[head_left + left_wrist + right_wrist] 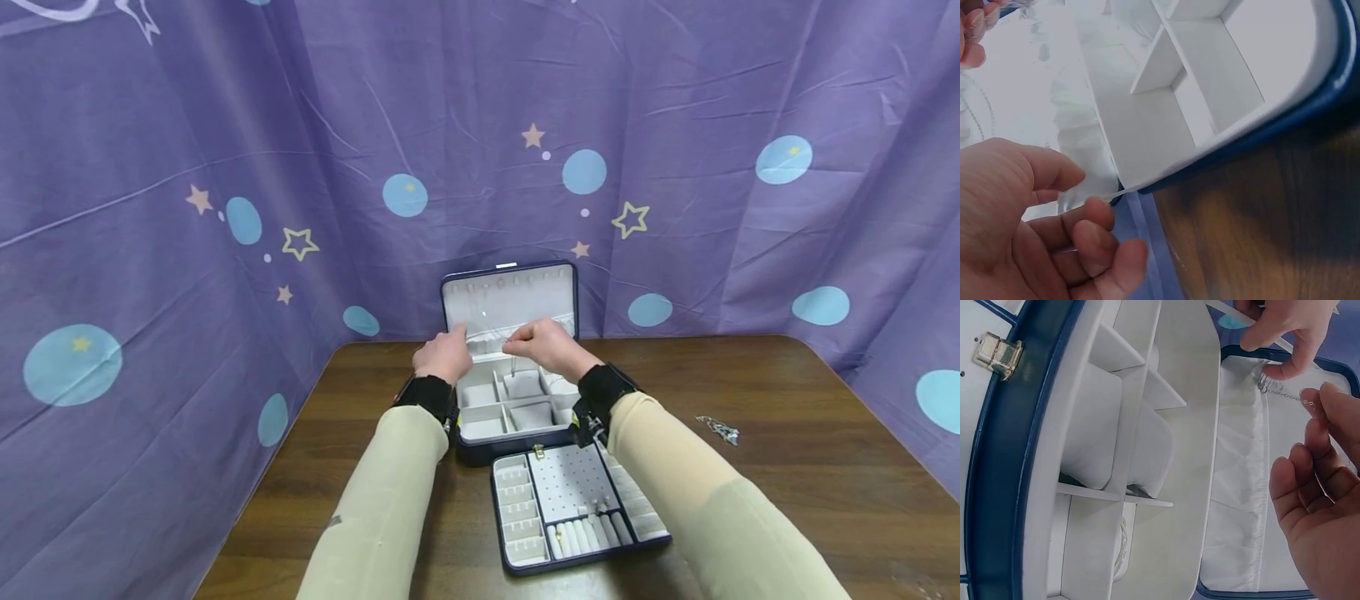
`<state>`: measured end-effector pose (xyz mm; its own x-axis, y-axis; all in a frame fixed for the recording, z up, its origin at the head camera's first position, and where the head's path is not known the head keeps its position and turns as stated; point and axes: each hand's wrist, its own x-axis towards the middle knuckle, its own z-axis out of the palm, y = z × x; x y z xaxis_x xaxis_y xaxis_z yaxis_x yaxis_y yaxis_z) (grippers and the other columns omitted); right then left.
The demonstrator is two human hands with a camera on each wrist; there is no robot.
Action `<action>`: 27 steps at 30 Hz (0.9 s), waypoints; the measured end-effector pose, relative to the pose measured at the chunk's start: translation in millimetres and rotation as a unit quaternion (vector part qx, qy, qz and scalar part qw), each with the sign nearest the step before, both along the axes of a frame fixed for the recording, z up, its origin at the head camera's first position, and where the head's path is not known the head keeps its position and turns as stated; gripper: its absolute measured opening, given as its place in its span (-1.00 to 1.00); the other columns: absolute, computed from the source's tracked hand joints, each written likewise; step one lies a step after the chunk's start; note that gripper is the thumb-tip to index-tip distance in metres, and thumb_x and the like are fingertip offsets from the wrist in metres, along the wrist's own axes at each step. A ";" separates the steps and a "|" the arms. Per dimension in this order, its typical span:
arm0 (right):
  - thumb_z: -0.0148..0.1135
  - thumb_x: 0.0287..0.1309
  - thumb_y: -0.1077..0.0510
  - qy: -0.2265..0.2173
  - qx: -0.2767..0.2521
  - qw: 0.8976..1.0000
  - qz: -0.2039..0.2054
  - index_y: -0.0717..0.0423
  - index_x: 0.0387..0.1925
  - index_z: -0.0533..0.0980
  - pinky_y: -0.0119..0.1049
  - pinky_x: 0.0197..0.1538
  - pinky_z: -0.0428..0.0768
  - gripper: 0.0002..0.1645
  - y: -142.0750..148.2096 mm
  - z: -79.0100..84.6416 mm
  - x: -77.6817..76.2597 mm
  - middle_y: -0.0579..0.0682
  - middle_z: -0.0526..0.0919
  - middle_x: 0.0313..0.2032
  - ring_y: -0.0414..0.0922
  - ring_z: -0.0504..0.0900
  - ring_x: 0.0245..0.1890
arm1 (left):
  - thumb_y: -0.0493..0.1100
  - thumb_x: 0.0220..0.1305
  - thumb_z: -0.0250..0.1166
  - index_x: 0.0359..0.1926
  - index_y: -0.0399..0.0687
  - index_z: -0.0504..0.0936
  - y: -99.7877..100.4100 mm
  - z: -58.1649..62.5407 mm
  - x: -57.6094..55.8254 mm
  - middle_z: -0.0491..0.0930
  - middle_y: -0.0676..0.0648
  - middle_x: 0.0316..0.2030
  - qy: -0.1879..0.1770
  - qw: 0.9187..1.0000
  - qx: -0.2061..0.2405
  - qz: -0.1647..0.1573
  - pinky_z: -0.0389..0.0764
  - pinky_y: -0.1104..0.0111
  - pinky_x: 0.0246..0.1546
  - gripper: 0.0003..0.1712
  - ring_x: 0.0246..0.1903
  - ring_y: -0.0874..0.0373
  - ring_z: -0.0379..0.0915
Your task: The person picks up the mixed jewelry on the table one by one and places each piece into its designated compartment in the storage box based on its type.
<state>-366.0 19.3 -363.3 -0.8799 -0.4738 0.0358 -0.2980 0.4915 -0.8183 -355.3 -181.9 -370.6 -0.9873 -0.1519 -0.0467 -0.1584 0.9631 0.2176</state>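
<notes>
A dark blue jewelry box [487, 454] with a white lining stands with its lid [517, 296] raised. At the lid's left side, my left hand [445, 354] holds the upper edge of the gathered white lid pocket [1235, 487] between thumb and finger. My right hand [551, 343] is over the box near the lid, its thumb and index finger pinching a thin silver chain necklace [1288, 395]. One stretch of the chain reaches the pocket opening beside my left hand, and a loop hangs down in the head view.
In front of the box lies a jewelry tray [510, 570] with rolls, a perforated panel and small sections. Grey cushions [1094, 428] fill some compartments, and another chain [1121, 547] is coiled in one. More silver jewelry [720, 429] lies on the wooden table [810, 400] at right.
</notes>
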 end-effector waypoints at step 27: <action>0.27 0.39 0.04 0.027 -0.013 0.999 -0.009 0.11 -0.03 0.74 -0.11 0.07 0.60 -0.71 -4.0 5.5 -6.1 0.05 0.74 -0.04 0.00 0.66 0.00 | -0.17 0.44 0.09 0.15 -0.07 0.61 -0.7 -12.1 -0.7 0.48 -0.33 0.09 0.095 0.987 -0.109 -0.063 0.63 -0.10 -0.12 -0.66 -0.01 -0.26 0.54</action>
<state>-372.1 15.4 -357.9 -0.8848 -0.4558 0.0966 -0.3339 0.4758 -0.8137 -356.0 -182.6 -382.7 -0.9867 -0.0136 0.1622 -0.0109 0.9998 0.0172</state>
